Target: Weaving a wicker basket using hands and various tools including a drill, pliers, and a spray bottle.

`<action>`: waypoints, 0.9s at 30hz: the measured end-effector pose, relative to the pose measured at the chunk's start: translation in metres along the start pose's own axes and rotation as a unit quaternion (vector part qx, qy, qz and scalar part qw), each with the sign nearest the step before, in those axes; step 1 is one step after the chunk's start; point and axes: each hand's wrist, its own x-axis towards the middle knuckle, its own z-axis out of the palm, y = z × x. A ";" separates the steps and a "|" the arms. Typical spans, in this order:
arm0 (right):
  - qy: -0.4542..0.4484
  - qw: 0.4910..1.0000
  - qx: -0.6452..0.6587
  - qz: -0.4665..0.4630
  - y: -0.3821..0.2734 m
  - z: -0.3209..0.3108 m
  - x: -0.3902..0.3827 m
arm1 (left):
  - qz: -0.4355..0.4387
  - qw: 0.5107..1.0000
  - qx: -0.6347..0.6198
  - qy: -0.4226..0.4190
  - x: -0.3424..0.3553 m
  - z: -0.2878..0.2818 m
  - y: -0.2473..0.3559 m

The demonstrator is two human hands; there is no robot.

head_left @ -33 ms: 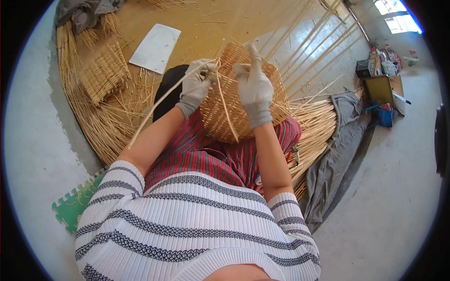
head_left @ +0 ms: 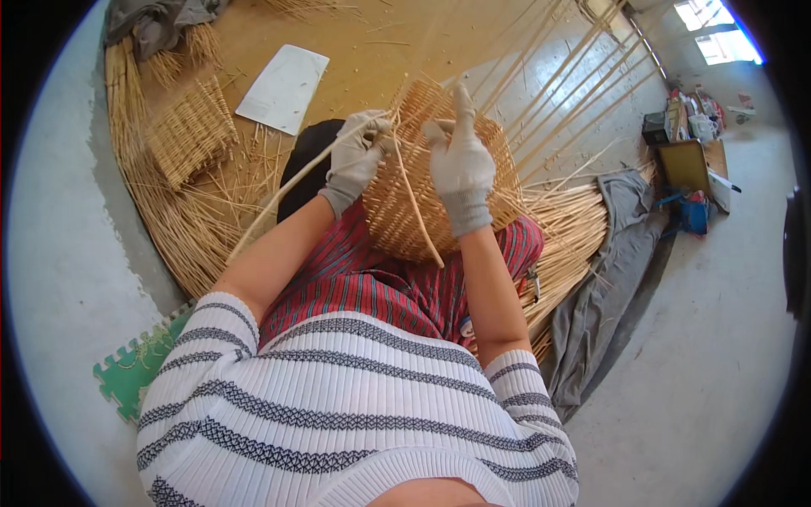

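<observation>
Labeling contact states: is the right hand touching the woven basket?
Touching. The head view shows the gloved right hand pressed flat on the side of the woven basket, fingers over its rim, no gap visible.

A half-woven, rounded basket of pale golden wicker (head_left: 422, 198) rests tilted on the person's lap, against the red striped cloth, its closely woven wall facing up and its unfinished rim turned away from the body. From that rim many long, thin, straw-coloured upright canes (head_left: 564, 93) fan outward toward the upper right, loose and not yet woven in. One long, pale, flexible weaving cane (head_left: 291, 184) runs from the basket's upper left edge down to the lower left, slightly bowed. A second thin cane strand (head_left: 416, 207) curves across the woven wall from near the rim down to the basket's lower edge, lying on the weave.
</observation>
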 end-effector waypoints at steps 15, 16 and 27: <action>0.000 0.881 0.472 0.017 -0.024 0.025 -0.057 | 0.108 0.988 0.105 0.023 0.004 -0.009 -0.008; 0.000 0.888 0.459 0.027 -0.005 0.025 -0.055 | 0.097 0.992 0.080 0.014 0.003 -0.010 -0.007; 0.249 0.953 0.161 -0.062 -0.015 -0.002 0.030 | -0.167 0.982 -0.049 -0.068 0.020 -0.003 -0.001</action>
